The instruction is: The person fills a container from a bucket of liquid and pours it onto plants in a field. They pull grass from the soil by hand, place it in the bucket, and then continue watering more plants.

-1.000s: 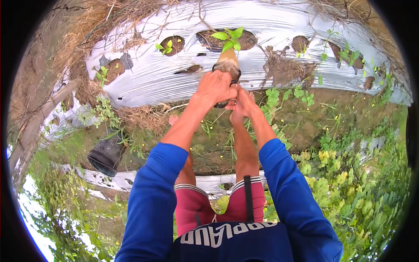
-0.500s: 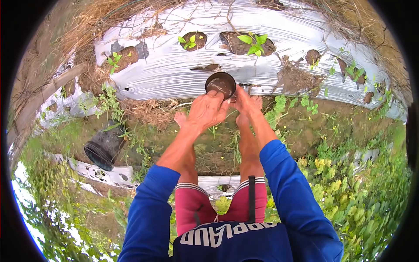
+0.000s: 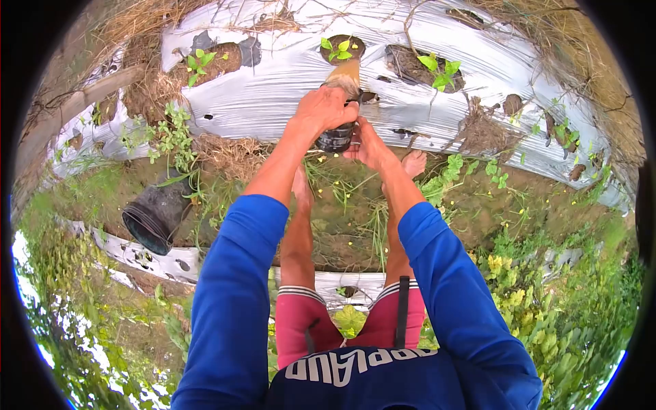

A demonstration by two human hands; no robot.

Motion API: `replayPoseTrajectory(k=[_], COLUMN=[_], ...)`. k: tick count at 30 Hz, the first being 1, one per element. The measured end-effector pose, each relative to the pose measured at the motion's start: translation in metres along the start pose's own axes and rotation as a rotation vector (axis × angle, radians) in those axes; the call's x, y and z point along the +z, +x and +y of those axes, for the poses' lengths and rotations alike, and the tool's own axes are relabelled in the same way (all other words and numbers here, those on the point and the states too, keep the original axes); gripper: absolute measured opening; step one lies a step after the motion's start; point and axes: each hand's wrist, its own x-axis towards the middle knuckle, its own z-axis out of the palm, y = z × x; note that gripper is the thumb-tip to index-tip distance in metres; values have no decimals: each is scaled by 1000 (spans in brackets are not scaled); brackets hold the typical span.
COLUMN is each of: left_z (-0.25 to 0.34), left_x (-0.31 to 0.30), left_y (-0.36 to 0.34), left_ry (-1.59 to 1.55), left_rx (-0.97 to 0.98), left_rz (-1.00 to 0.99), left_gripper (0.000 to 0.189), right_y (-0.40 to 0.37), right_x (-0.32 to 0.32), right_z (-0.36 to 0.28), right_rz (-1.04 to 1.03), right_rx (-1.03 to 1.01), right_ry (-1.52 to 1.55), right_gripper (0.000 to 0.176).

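A small black cup (image 3: 334, 139) is tipped away from me over the white plastic mulch sheet (image 3: 273, 102). Muddy brown liquid (image 3: 347, 70) pours from its far side toward a round soil hole with a green seedling (image 3: 339, 49). My left hand (image 3: 321, 111) is closed around the cup's upper part, hiding much of the rim. Against the right side and base, my right hand (image 3: 371, 145) grips the same cup with curled fingers.
A black bucket (image 3: 156, 217) lies on its side on the soil path to the left. More seedlings grow in mulch holes, one at the left (image 3: 199, 64) and one at the right (image 3: 443, 71). Dry straw (image 3: 232, 160) and weeds (image 3: 447, 174) border the sheet.
The cup has gone from upright, with brown liquid visible inside, to tipped forward and pouring. Both hands have turned with it, and the view has shifted a little.
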Motion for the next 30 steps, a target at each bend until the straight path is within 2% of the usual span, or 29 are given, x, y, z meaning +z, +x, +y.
replayPoseTrajectory(k=[7,9,10,15,22,23,26,30], left_z=[-19,-25,-32,-74,-158,-170,-200,-233], left_x=[3,5,10,6,-38,-47,-75,-87], left_y=[-22,-44,-57,-120,-152,-148,-130,-99], left_ry=[-57,-111,-117,-151,-302,-306,-356,-335], left_rx=[31,70,150,206,52,48,-82,-99], left_rz=[12,73,191,347,415,425,270,293], left_gripper=[46,42,36,26,30,30,42,49], right_y=[2,-6,-10,-15,13,19,41,66], right_x=[7,15,23,77,168,181,209,228], right_z=[10,11,12,14,24,24,30,32], right_rz=[2,7,29,42,-34,-38,-14,-17], right_rx=[16,-6,-25,-154,-75,-76,-63,-51], right_ry=[-9,-5,5,-34,-224,-235,-206,-193], right_gripper=[53,50,47,44,51,51,51,57])
